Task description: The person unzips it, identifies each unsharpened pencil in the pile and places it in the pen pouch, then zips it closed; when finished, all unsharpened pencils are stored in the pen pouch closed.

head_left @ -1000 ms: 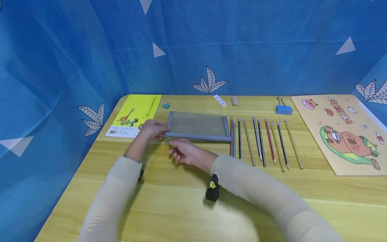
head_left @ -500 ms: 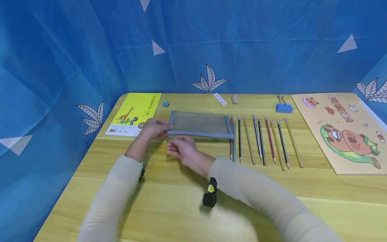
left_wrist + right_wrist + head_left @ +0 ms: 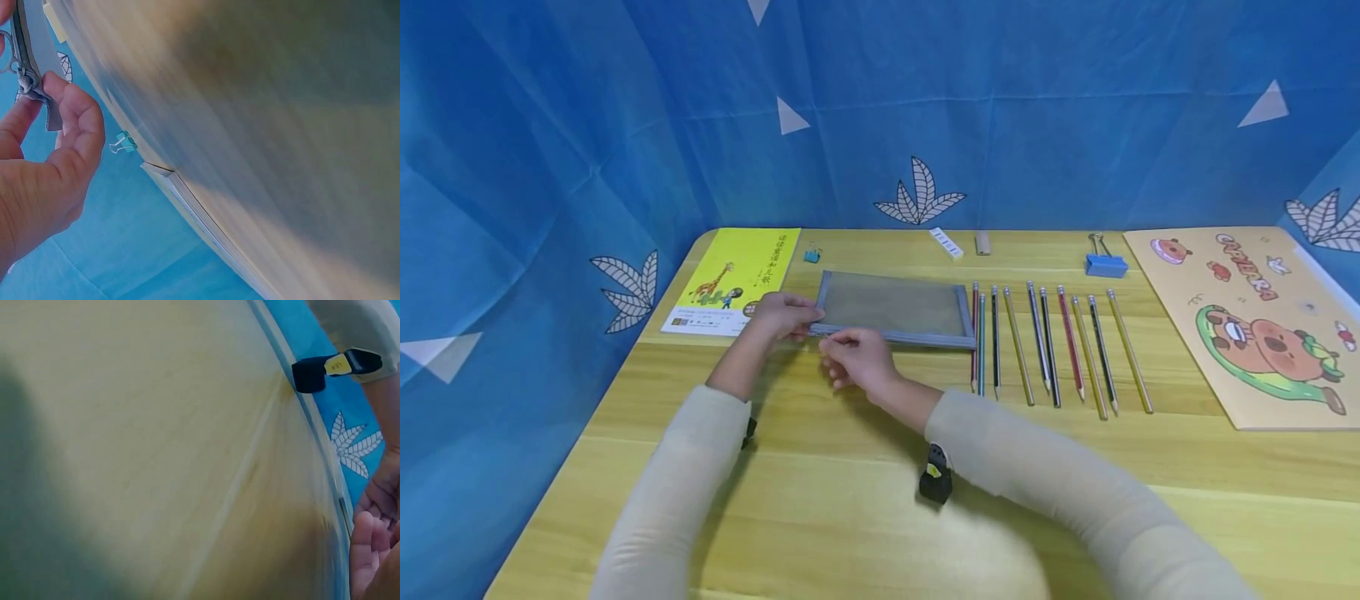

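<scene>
The left hand point(image 3: 784, 318) pinches the left end of a grey mesh pouch point(image 3: 891, 304), centre frame; beside it, the right hand point(image 3: 867, 360) pinches the zip ring point(image 3: 12, 60). The pouch stretches rightward to the pencils point(image 3: 1071, 342) on a wooden table point(image 3: 820, 508); a blue curtain point(image 3: 880, 83) fills the upper frame. Against the pencils, the pouch sits slightly farther left than half a second ago.

A study desk point(image 3: 820, 500) (blue cloth point(image 3: 850, 100) behind), shown by pencils point(image 3: 1071, 343) and booklets point(image 3: 737, 267).
</scene>
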`<state>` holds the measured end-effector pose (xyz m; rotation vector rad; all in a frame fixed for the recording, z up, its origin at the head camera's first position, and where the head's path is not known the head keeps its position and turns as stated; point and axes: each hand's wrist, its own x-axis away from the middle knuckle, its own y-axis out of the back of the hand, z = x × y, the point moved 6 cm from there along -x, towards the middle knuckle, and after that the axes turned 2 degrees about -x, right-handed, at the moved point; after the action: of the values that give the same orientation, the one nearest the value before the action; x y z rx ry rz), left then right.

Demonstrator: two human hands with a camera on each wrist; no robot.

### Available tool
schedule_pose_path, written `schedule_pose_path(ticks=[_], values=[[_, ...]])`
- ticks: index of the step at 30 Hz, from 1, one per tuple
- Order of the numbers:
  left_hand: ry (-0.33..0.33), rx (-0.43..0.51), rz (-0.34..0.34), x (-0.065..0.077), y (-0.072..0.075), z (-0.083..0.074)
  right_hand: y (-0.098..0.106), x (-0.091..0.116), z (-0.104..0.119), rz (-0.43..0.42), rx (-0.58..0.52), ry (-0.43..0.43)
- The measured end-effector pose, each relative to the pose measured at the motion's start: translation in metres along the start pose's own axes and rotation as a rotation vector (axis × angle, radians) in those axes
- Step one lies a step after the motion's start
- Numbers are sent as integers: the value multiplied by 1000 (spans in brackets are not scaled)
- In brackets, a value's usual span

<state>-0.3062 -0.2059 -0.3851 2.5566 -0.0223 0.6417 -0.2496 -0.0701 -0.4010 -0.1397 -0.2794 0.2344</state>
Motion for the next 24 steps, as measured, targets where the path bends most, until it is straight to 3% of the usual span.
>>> schedule_pose_path(ticks=[10,15,24], values=[[9,4,0,-1,-1,0,15,-1,2,30,66,-21],[12,33,-15,-1,0,-1,27,0,7,-8,91,33],[18,35,-20,2,-4,-5,44,8,17,-55,263,170]])
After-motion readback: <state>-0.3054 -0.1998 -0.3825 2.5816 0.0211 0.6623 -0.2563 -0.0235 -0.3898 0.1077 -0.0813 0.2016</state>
